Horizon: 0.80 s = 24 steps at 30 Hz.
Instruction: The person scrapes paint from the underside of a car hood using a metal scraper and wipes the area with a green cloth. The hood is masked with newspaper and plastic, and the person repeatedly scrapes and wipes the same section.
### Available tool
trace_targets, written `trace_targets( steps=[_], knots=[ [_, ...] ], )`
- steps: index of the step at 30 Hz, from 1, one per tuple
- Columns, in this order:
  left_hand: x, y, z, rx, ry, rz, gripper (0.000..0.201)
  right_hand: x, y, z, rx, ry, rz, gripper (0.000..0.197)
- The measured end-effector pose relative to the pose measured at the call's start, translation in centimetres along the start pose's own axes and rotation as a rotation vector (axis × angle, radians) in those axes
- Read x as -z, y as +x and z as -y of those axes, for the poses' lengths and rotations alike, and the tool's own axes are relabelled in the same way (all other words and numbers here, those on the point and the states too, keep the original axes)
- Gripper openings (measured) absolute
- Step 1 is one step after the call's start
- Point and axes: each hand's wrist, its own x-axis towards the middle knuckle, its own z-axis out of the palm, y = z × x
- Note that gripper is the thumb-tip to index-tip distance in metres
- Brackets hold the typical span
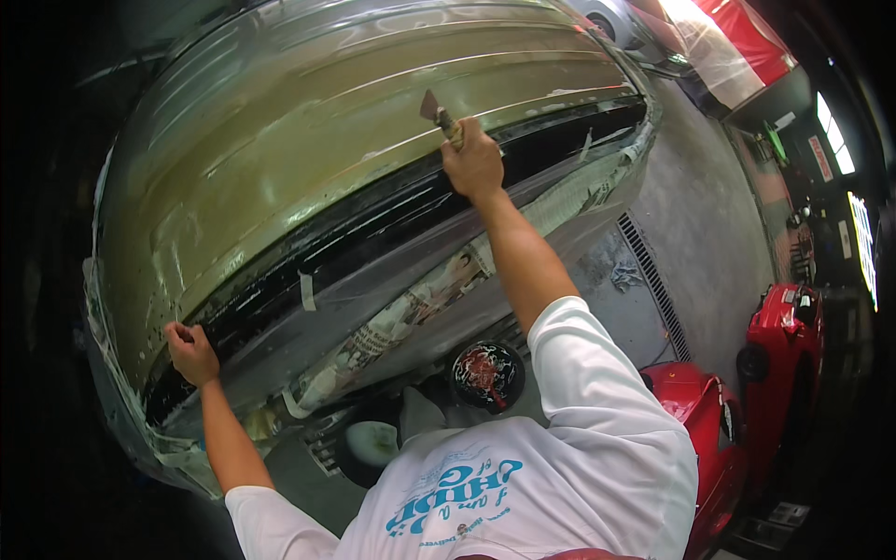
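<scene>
The left hand (191, 351) is curled into a loose fist against the lower left edge of the large silvery-grey car body panel (308, 159), its fingers closed on themselves with nothing visibly held, apparently bracing on the masked edge. Beside it, a band of newspaper and pale masking tape (401, 317) runs diagonally up to the right along the dark glossy strip (373, 224) under the panel. Further right, the right hand (474, 163) is clamped around the handle of a small flat-bladed putty scraper (436, 112), which touches the panel's dull greenish-brown filler-coated area. The step in hand looks like spreading or scraping filler across the panel, judged from the blade laid on the coated surface. The scraper's long axis runs diagonally, from the handle in the fist at lower right to the blade pointing upper left, away from the person. The next move would seem to call for a steady stroke with even pressure, blade held at a shallow angle, while the other hand keeps the body braced. Below, on the grey floor (691, 243), stand a round black tin with red paste (486, 373) and a round pale-filled tin (371, 442); red machines (779, 345) are at the far right.
</scene>
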Motion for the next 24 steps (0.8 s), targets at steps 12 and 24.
trace_targets(
  steps=[12,24],
  knots=[
    [-0.7,0.2,-0.4,-0.021,0.028,0.016,0.018,0.1,0.2,-1.0,-0.037,0.031,0.032,0.035],
    [-0.7,0.3,-0.4,-0.046,0.016,0.019,0.019,0.3,0.2,-0.8,-0.070,0.047,0.031,0.035]
  ],
)
